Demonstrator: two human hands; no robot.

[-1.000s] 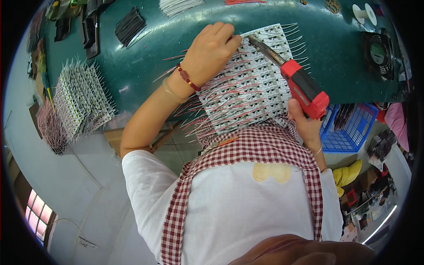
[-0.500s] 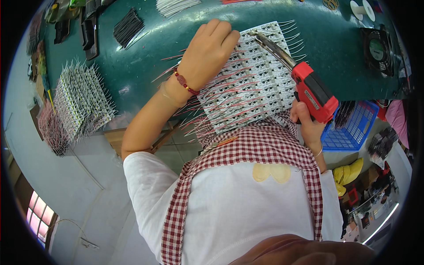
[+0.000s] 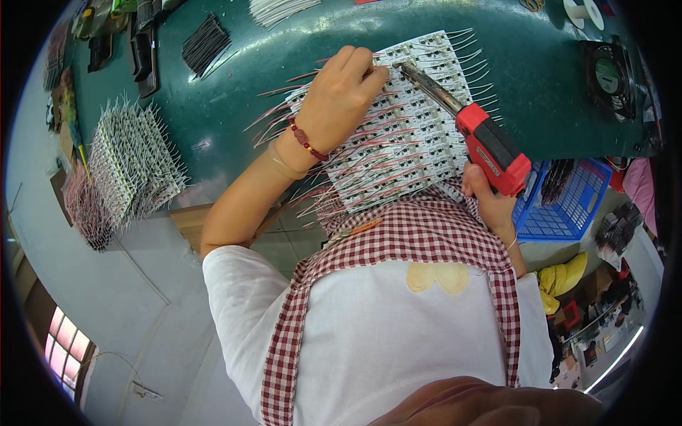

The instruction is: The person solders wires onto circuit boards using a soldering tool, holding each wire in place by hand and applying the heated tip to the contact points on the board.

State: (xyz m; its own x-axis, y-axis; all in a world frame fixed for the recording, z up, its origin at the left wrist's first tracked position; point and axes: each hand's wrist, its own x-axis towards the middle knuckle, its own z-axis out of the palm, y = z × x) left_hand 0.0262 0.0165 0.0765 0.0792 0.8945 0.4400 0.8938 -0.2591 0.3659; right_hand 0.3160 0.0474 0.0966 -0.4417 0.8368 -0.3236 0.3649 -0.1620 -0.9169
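A panel of white circuit boards [image 3: 426,106] lies at the table's near edge, partly over my checkered apron. Red and white wires [image 3: 369,160] stick out across its left half, and pale wires fringe its right edge. Over the upper left of the panel, my left hand [image 3: 339,96] is closed in a pinch; what its fingertips hold is too small to make out. My right hand [image 3: 491,202] grips a red and black soldering gun [image 3: 494,149] from below. The gun's metal tip touches or nearly touches the panel, just right of my left fingertips.
A stack of wired boards [image 3: 135,163] stands at the left table edge, beside a bundle of reddish wires [image 3: 85,206]. Black wires [image 3: 206,44] and white wires [image 3: 284,10] lie farther back. At right are a black fan [image 3: 607,79], a white spool [image 3: 584,13] and a blue crate [image 3: 561,206].
My left hand and the soldering gun's tip have both shifted slightly toward me along the panel. The gun has also moved a little left. Both hands keep their closed grips.
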